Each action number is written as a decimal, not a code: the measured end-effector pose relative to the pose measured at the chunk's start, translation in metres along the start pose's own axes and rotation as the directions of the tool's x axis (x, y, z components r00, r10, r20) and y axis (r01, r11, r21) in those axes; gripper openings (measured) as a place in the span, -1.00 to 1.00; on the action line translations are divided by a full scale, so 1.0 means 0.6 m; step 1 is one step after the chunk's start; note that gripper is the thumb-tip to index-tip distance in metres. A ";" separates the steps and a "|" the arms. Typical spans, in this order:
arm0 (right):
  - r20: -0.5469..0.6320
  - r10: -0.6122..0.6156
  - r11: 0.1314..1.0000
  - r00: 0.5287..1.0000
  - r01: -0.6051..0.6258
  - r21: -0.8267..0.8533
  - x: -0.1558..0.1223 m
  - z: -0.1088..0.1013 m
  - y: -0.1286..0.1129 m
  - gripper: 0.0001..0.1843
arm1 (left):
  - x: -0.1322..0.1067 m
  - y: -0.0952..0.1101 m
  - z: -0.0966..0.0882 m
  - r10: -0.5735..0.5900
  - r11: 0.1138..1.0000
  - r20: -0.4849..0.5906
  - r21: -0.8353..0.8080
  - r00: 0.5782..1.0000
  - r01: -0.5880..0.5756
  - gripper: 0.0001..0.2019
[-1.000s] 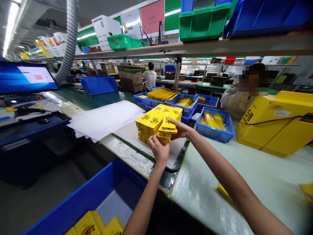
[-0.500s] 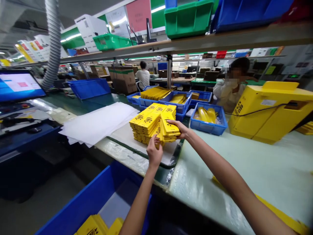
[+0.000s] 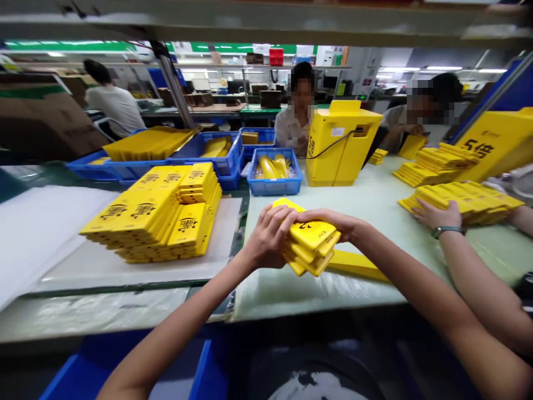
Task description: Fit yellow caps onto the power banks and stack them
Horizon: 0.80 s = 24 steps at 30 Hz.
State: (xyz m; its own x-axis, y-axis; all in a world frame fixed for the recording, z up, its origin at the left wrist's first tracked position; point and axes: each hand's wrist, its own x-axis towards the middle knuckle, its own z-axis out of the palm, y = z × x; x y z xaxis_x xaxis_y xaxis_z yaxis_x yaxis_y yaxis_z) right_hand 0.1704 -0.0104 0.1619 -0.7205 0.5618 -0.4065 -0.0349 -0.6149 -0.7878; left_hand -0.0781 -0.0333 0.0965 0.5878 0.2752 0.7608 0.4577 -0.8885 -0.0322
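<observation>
Both of my hands hold a small stack of flat yellow packets [image 3: 310, 244] above the pale green table [image 3: 366, 200]. My left hand [image 3: 266, 236] grips its left end, fingers wrapped over the top. My right hand [image 3: 339, 222] lies curled over the right side of the stack. A single yellow packet [image 3: 358, 265] lies flat on the table just under my right wrist. To the left, a big pile of the same yellow packets [image 3: 158, 214] sits on a white sheet [image 3: 104, 264].
A co-worker's hand with a wristband [image 3: 435, 215] rests on another yellow pile [image 3: 462, 200] at the right. Blue bins [image 3: 275, 186] with yellow parts and a yellow box [image 3: 339, 141] stand behind. Two people sit opposite. A blue bin [image 3: 200, 372] sits below the table edge.
My hands lifted a small stack off the big pile and carried it right, over the green table. The view turned right and dropped; the monitor and hose left the frame.
</observation>
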 end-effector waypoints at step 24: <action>-0.278 -0.652 0.757 0.705 0.586 -0.290 0.016 -0.067 0.223 0.66 | -0.040 0.067 0.192 -0.504 0.577 0.300 -0.581 0.810 0.574 0.22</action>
State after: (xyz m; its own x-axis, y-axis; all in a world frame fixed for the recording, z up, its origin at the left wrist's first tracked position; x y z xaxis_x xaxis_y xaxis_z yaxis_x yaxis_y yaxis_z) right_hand 0.1868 -0.0648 0.0342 -0.2927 0.9511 0.0988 -0.2478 0.0243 -0.9685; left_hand 0.0033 -0.0330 0.0022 0.4455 0.7808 0.4380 0.2144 -0.5681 0.7946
